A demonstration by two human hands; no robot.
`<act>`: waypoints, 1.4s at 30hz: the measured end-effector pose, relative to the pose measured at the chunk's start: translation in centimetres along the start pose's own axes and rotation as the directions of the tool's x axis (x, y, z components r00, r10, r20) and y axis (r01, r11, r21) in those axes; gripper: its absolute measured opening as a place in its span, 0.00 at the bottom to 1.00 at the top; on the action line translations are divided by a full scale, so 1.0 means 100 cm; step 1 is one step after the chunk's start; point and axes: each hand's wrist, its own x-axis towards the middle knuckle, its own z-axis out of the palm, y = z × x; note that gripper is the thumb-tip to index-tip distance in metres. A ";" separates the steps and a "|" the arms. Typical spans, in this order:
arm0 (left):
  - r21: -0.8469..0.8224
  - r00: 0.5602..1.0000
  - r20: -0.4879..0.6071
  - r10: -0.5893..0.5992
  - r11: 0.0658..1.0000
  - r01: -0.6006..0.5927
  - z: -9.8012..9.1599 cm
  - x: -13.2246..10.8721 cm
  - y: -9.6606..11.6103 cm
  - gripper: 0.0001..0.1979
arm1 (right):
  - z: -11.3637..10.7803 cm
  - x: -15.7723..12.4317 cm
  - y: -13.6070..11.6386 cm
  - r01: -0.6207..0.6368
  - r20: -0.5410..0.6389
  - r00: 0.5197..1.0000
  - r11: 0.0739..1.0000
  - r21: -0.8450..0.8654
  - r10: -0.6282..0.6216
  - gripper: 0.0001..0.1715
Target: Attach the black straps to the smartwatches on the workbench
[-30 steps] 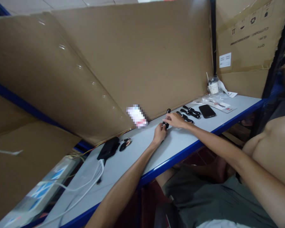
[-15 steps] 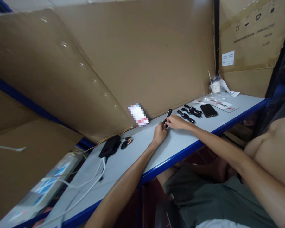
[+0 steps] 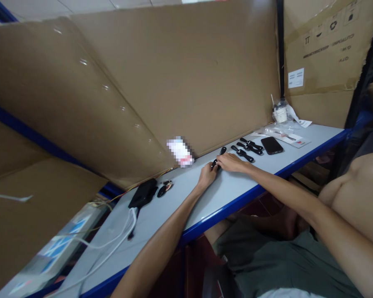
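Left of the black phone (image 3: 272,145), left hand (image 3: 207,175) and right hand (image 3: 232,162) hold one black piece (image 3: 223,150), grip closed; judged best: left bracing firmly, right working lightly.

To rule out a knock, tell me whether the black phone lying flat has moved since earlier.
No; against the white label on the cardboard, the black phone shows no shift in any direction.

Brown cardboard panels (image 3: 186,78) rise behind the right grip (image 3: 233,162); beneath it lies a grey, blue-edged surface (image 3: 155,207), dark-red floor tiles (image 3: 263,206) lower down.
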 end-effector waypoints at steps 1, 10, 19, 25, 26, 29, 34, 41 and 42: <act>0.019 1.000 0.002 -0.012 1.000 0.012 0.000 0.001 0.000 0.10 | 0.000 0.000 0.000 0.005 -0.003 1.000 1.000 -0.001 -0.005 0.21; 0.403 0.999 0.030 0.024 0.914 -0.034 -0.005 -0.005 0.013 0.12 | -0.004 0.000 0.001 0.040 0.086 0.996 0.998 -0.052 -0.035 0.23; 0.531 0.991 0.133 0.036 0.841 -0.102 -0.011 -0.012 0.017 0.11 | -0.006 0.000 0.003 0.029 0.144 0.989 0.999 -0.030 -0.024 0.22; 0.508 0.988 0.148 0.038 0.854 -0.109 -0.011 -0.010 0.017 0.10 | -0.007 -0.005 -0.001 0.014 0.111 0.994 0.997 -0.070 -0.006 0.20; 0.504 0.989 0.145 0.035 0.857 -0.104 -0.011 -0.010 0.017 0.10 | -0.007 -0.005 -0.002 0.017 0.104 0.995 0.997 -0.078 -0.008 0.20; 0.496 0.991 0.129 0.025 0.864 -0.086 -0.011 -0.012 0.018 0.10 | -0.006 -0.005 -0.002 0.026 0.090 0.996 0.995 -0.096 -0.017 0.20; 0.460 0.990 0.136 0.048 0.882 -0.106 -0.012 -0.011 0.017 0.12 | -0.007 -0.006 0.000 0.041 0.064 0.997 0.991 -0.125 -0.033 0.21; 0.419 0.992 0.120 0.048 0.903 -0.094 -0.012 -0.009 0.014 0.14 | 0.001 -0.006 -0.005 0.091 0.061 0.995 0.975 -0.205 -0.080 0.20; 0.417 0.992 0.115 0.048 0.904 -0.092 -0.011 -0.009 0.013 0.13 | 0.003 -0.005 -0.006 0.098 0.059 0.995 0.971 -0.217 -0.087 0.20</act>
